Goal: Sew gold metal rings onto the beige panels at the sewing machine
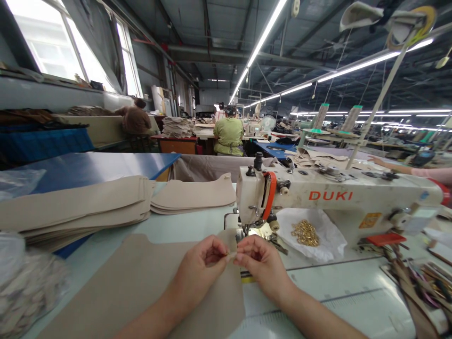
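Observation:
My left hand [205, 263] and my right hand [259, 261] meet in front of the needle of a white DUKI sewing machine [335, 197]. Both pinch a small beige tab [232, 255] between fingertips, right at the edge of a large beige fabric piece [141, 287] that lies flat on the table under my forearms. The fabric's top corner reaches toward the presser foot [256, 230].
Stacks of cut beige pieces [84, 207] lie at the left, another stack [194, 194] behind. A white sheet holding gold metal rings [305, 233] sits under the machine arm. Clear bags [28, 282] at far left, tools [427, 278] at right. A person in green [229, 136] sits ahead; someone's arm [406, 168] reaches in at right.

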A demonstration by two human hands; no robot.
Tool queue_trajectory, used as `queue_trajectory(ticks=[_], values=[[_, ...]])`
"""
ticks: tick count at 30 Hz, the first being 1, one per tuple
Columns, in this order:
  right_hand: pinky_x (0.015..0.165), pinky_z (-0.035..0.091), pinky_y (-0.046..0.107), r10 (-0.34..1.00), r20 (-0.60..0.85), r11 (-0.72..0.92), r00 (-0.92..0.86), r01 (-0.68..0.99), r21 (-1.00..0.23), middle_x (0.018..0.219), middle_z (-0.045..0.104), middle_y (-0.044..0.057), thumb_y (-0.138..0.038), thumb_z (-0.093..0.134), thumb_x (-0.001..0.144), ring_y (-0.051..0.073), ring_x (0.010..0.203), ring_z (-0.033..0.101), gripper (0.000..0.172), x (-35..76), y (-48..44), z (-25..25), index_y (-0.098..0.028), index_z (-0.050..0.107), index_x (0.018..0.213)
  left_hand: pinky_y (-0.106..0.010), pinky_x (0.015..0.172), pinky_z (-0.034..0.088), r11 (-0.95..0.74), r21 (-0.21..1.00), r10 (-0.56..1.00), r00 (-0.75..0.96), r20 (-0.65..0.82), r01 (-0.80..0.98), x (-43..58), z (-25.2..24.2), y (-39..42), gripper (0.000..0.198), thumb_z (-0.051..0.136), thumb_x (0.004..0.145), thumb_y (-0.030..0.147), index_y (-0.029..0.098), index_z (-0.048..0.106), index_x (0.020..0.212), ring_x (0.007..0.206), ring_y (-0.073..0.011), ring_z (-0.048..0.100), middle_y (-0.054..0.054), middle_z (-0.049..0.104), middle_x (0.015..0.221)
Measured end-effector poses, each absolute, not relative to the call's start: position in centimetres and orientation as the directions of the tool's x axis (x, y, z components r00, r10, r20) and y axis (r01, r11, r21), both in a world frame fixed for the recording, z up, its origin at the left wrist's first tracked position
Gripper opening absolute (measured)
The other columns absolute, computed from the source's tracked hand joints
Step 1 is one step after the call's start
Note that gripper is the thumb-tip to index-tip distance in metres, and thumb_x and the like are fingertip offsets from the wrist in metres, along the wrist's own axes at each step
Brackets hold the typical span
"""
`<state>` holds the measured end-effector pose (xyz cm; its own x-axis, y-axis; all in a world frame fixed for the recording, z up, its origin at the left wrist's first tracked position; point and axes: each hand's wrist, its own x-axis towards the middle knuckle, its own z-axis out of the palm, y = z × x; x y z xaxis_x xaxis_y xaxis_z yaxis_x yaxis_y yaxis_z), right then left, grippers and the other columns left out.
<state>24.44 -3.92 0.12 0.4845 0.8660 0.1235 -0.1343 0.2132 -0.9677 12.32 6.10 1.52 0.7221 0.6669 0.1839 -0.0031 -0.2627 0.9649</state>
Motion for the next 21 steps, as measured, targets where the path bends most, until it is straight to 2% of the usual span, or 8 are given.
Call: queue_trajectory(ticks=[6, 11, 14, 18, 21], values=[[0.054, 0.04, 0.02, 0.878, 0.135, 0.139, 0.458, 0.024, -0.99, 0.06, 0.061, -0.002, -0.033, 0.068, 0.069, 0.01, 0.054, 0.053, 0.018, 24.7, -4.2, -0.2, -0.017, 0.061, 0.068, -0.025, 0.068, 0.049, -0.318, 0.948, 0.646, 0.733, 0.215, 0.002, 12.1, 1.3, 6.0, 0.006, 0.059, 0.067, 0.02, 0.019, 0.053, 0.068, 0.068, -0.0142, 0.06, 0.002, 0.059, 0.068], [0.05, 0.037, 0.019, 0.87, 0.151, 0.121, 0.469, 0.094, -0.988, 0.056, 0.059, -0.003, -0.024, 0.063, 0.069, 0.008, 0.049, 0.048, 0.009, 24.7, -4.1, -0.4, -0.017, 0.058, 0.067, -0.025, 0.066, 0.048, -0.297, 0.954, 0.598, 0.788, 0.147, 0.048, 12.2, 1.2, 6.2, 0.011, 0.058, 0.071, 0.027, 0.018, 0.058, 0.077, 0.069, -0.0156, 0.06, 0.001, 0.062, 0.071], [0.049, 0.035, 0.019, 0.87, 0.149, 0.109, 0.47, 0.111, -0.988, 0.054, 0.056, -0.004, -0.021, 0.062, 0.068, 0.007, 0.048, 0.044, 0.008, 24.6, -4.1, -0.4, -0.016, 0.057, 0.067, -0.025, 0.066, 0.047, -0.37, 0.919, 0.571, 0.813, 0.11, 0.136, 12.1, 1.7, 6.1, 0.015, 0.054, 0.074, 0.029, 0.017, 0.063, 0.076, 0.069, -0.0161, 0.06, 0.001, 0.064, 0.07], [0.048, 0.035, 0.019, 0.877, 0.154, 0.1, 0.455, 0.142, -0.985, 0.055, 0.055, -0.003, -0.022, 0.06, 0.07, 0.008, 0.049, 0.044, 0.008, 24.5, -4.4, -0.1, -0.015, 0.058, 0.067, -0.024, 0.067, 0.046, -0.494, 0.856, 0.568, 0.803, 0.182, 0.155, 11.8, 2.3, 5.8, 0.016, 0.051, 0.075, 0.028, 0.018, 0.063, 0.073, 0.068, -0.0152, 0.059, 0.001, 0.064, 0.07], [0.049, 0.036, 0.018, 0.872, 0.207, 0.105, 0.443, 0.244, -0.964, 0.057, 0.054, -0.003, -0.02, 0.057, 0.072, 0.008, 0.051, 0.045, 0.008, 24.6, -4.6, 0.1, -0.015, 0.06, 0.067, -0.023, 0.066, 0.046, -0.524, 0.837, 0.557, 0.806, 0.199, 0.156, 11.7, 2.3, 5.6, 0.017, 0.049, 0.076, 0.028, 0.019, 0.063, 0.073, 0.068, -0.0152, 0.059, 0.001, 0.064, 0.07]])
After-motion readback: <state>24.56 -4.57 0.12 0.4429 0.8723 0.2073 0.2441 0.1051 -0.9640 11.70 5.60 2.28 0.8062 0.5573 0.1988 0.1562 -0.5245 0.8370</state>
